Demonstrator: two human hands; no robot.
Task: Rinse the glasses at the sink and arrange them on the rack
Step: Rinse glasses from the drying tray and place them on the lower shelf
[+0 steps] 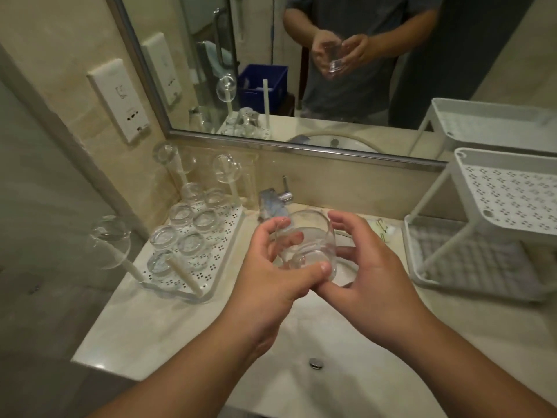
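A clear drinking glass lies tilted on its side above the white sink, just in front of the chrome faucet. My left hand grips it, thumb across its thick base and fingers curled round its far side. My right hand cups the glass from the right, fingers bent around its wall. On the counter to the left stands a white perforated rack with upright pegs. Several glasses sit upside down on it, and three more hang on its pegs.
A two-tier white shelf occupies the counter on the right, with small packets beside it. A mirror runs along the back wall. A wall socket is at the left. The counter edge drops off at the left front.
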